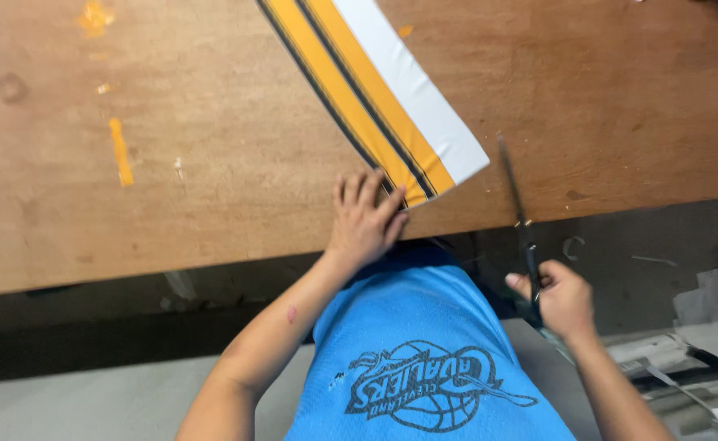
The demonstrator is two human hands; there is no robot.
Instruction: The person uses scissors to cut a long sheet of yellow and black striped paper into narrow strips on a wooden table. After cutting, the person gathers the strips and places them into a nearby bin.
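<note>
Pressing striped strip (375, 94) (yellow, black, white) flat: left hand (365, 220); right hand (563, 300) clenches scissors (518, 214).

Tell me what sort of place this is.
Probably a sewing or garment-cutting workshop: a worn wooden table, a striped fabric band pinned by the left hand, and long scissors in the right hand.
</note>
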